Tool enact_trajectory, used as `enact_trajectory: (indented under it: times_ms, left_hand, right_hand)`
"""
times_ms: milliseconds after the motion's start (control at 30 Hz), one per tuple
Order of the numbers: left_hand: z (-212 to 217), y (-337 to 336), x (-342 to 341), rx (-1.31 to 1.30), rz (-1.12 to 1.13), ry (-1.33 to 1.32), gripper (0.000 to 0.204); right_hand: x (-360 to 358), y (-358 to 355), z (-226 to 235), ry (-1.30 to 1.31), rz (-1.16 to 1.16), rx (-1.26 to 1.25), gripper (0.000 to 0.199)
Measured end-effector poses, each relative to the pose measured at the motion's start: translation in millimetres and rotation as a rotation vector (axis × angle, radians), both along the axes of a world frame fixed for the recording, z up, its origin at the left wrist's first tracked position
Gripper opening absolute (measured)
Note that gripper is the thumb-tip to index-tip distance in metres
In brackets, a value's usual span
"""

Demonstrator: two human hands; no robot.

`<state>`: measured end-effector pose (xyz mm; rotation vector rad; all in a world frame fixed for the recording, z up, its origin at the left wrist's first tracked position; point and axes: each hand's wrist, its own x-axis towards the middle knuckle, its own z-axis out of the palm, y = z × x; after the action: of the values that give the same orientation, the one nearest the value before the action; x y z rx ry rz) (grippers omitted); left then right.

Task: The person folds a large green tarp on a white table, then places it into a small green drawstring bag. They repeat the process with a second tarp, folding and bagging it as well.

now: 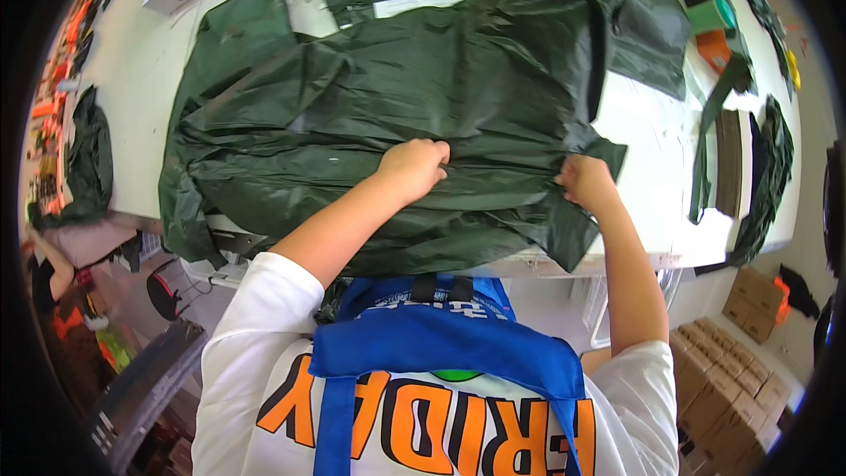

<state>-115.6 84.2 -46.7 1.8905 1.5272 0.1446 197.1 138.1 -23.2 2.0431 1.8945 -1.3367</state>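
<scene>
Mid-frame, your left hand (414, 167) and right hand (583, 182) each grip the dark green garment (397, 79) on the white desk (652, 159), fists closed on fabric.

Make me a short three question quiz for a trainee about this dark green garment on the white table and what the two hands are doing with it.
1. True or false: both hands grip the dark green shiny fabric garment.
2. Which hand holds the fabric nearer the white table's bare part? A. left hand B. right hand
3. What stands on the floor at the lower right?

Key
1. True: the left hand and right hand each bunch the fabric.
2. B.
3. Stacked brown cardboard boxes.
</scene>
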Motion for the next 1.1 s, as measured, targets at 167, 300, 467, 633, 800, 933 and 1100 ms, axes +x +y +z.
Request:
enact_trajectory:
  times_ms: [167, 300, 467, 633, 800, 933, 1100]
  left_hand:
    - [47, -22, -79, 0.177, 0.056, 0.230, 0.015]
    - [50, -53, -135, 0.217, 0.107, 0.261, 0.011]
    - [26, -75, -135, 0.140, 0.196, 0.117, 0.013]
    - [15, -78, -120, 0.006, 0.304, 0.037, 0.014]
    - [3, -74, -109, -0.060, 0.361, 0.059, 0.014]
    - [2, -65, -108, -0.127, 0.342, 0.102, 0.013]
    - [-6, -63, -114, -0.148, 0.292, 0.066, 0.014]
  right_hand:
    - [95, 27, 1, -0.350, -0.042, 0.197, 0.018]
    - [64, 27, 34, -0.721, 0.073, 0.726, 0.016]
    - [-97, -18, 31, 0.170, 0.482, 0.656, 0.017]
    - [-115, -19, 13, 0.187, 0.498, 0.210, 0.018]
    - [-108, -16, -5, 0.202, 0.448, 0.153, 0.017]
    - [-112, -11, -10, 0.129, 0.478, 0.109, 0.017]
    - [-118, -7, -10, 0.063, 0.444, 0.037, 0.016]
